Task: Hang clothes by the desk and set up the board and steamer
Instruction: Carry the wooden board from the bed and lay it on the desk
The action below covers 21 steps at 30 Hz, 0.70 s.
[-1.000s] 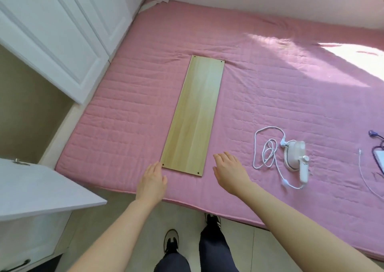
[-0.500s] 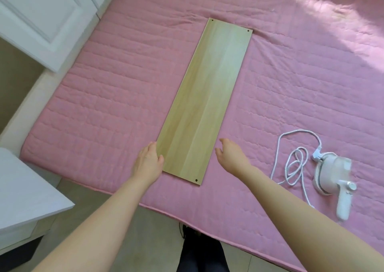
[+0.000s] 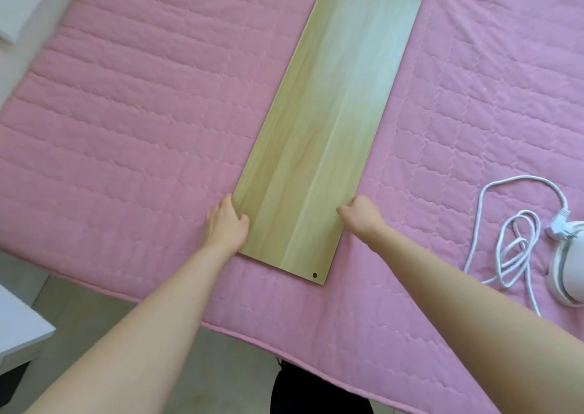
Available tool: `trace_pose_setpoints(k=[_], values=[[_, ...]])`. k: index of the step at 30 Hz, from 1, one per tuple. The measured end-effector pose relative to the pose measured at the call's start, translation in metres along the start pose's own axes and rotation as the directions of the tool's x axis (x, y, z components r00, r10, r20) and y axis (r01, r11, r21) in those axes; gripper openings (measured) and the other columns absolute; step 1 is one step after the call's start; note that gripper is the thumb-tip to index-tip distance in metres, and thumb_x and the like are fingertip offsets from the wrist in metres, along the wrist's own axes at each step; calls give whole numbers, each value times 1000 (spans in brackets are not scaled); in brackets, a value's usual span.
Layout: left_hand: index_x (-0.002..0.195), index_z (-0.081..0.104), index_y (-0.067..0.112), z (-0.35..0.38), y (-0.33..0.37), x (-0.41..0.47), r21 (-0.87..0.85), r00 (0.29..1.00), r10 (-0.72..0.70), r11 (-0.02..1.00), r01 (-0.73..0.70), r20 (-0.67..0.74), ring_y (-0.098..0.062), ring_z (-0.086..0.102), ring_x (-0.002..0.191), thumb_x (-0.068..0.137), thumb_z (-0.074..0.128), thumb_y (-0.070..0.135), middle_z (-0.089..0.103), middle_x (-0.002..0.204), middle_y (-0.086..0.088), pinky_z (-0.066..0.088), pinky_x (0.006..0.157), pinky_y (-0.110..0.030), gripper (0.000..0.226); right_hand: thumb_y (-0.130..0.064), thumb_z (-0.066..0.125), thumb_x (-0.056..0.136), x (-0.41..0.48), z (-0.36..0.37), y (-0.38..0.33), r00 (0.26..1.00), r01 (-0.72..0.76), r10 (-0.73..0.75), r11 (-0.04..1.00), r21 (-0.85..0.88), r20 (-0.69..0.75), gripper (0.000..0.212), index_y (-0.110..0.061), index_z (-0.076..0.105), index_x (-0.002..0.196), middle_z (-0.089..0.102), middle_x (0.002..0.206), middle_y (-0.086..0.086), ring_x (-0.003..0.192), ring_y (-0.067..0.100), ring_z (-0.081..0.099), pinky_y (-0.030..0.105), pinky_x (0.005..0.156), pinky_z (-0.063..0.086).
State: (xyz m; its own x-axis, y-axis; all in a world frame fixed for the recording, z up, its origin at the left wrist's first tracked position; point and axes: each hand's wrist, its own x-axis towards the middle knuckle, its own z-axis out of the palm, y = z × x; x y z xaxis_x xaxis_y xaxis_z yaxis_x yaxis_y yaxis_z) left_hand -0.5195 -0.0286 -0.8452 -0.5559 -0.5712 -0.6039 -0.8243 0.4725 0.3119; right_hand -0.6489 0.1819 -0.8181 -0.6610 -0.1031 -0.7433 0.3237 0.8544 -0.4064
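A long pale wooden board [image 3: 328, 123] lies flat on the pink quilted bed [image 3: 132, 123], running away from me. My left hand [image 3: 226, 224] grips its left long edge near the front corner, thumb on top. My right hand [image 3: 361, 216] grips the right long edge opposite, fingers curled at the edge. A white handheld steamer [image 3: 568, 265] lies at the right edge of the view with its white cord [image 3: 512, 249] coiled beside it on the bed.
The bed's front edge [image 3: 284, 347] runs diagonally below my arms, with floor beneath. A white desk corner [image 3: 19, 328] sits at the lower left. A white cabinet [image 3: 19, 6] is at the top left.
I have leaned closer over the bed. Both hands moved forward from beside the board's front corners and closed on its two long edges.
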Motion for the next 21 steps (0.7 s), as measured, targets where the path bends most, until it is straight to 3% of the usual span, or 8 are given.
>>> trace_pose_setpoints(k=[5,12,16,21], values=[[148,27,7,10,-3,1,81,994,41,996,-33,-102,-39,34,130,92,51,21,40,141,-22,25,109,-43,63,-10,51,80,0,5,-2,999,-17,20,993,118,-25,18,-11,39,67,42,67,6,60,22,38,25,49,29],[148,27,8,14,-16,-29,74,994,-19,997,27,-105,-39,34,127,91,51,17,40,137,-23,27,107,-43,63,-14,51,79,-25,20,10,998,-51,54,988,146,-18,19,-10,38,65,45,68,8,63,24,42,27,53,33],[145,30,6,22,-44,-64,66,993,-72,995,78,-91,-40,38,125,89,54,14,42,135,-24,30,105,-46,61,-12,48,77,-56,36,28,998,-56,54,995,82,26,20,-11,37,62,43,63,7,63,25,39,27,50,29],[134,44,3,33,-76,-101,-34,969,-235,972,234,-71,-42,47,118,88,55,11,51,127,-25,37,98,-46,48,-8,45,75,-94,56,56,987,17,-14,1000,-16,162,28,-16,25,57,30,55,3,58,22,26,26,46,21]])
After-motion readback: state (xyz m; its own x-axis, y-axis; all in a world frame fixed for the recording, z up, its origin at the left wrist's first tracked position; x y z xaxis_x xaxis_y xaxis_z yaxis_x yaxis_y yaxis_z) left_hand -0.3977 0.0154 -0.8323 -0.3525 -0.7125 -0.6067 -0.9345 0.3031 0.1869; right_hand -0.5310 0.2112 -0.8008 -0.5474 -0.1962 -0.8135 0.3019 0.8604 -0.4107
